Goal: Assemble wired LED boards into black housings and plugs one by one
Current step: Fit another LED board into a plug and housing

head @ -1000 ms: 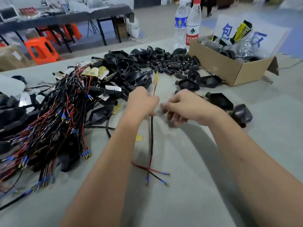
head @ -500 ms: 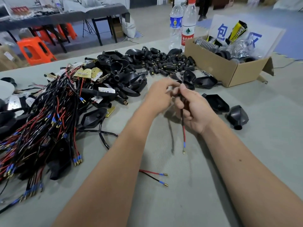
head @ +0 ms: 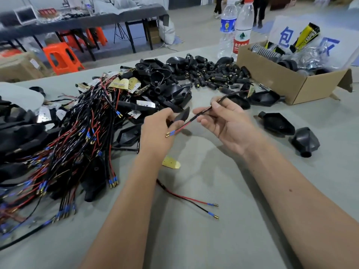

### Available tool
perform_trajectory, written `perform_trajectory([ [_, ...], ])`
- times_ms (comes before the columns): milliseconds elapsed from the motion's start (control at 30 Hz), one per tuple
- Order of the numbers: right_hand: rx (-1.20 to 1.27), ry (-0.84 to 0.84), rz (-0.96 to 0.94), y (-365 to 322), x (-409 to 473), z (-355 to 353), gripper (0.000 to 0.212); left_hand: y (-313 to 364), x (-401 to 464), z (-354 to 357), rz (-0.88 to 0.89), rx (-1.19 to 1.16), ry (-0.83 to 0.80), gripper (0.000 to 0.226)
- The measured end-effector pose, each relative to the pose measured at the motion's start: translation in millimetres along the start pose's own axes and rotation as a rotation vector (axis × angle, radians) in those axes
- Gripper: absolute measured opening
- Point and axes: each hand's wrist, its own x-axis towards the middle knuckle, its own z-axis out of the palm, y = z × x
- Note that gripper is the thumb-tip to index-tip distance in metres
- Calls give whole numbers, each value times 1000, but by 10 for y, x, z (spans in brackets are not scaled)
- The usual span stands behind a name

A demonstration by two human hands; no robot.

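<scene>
Your left hand (head: pixel 159 131) now grips a black housing (head: pixel 181 116), absent from it half a second ago; your right hand (head: pixel 229 123) pinches the wired lead (head: pixel 196 118), which has swung from hanging to slanting, its gold tips over the left fingers. Two housings (head: pixel 277 126) lie right of your hands; two bottles (head: pixel 242 30) stand behind one cardboard box (head: pixel 272 78). One loose lead (head: pixel 186 199) lies on bare table (head: pixel 223 239) between your forearms; the wire pile (head: pixel 64 144) crowds the left.

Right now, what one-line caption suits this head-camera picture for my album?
Left hand grips a black plastic housing while right hand pinches a red-and-black wire lead above the grey table.
</scene>
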Motion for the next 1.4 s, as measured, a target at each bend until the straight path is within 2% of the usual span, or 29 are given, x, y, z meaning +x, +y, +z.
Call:
perform_trajectory([
  [100,-11,66,-49,130,171,261,18,-205,-86,-245,-115,-18,61,36],
  [200,-24,158,-113,260,332,447,23,-267,-134,-399,-82,-19,101,52],
  [300,-139,219,-172,391,396,495,24,-276,-159,-428,-39,-41,177,65],
  [467,-216,266,-205,524,370,446,27,-289,-154,-397,6,-98,196,72],
  [667,-300,209,-249,572,375,476,24,-355,-152,-364,61,-141,197,71],
  [900,-213,158,-177,564,352,436,20,-378,-148,-339,98,-175,225,68],
  [1133,-281,252,-186,598,342,452,22,-362,-175,-345,127,-188,268,66],
  [1333,-102,167,-119,601,319,500,19,-338,-172,-313,125,-161,239,61],
  [1400,-143,158,-117,626,312,511,20,-313,-181,-288,112,-169,235,59],
])
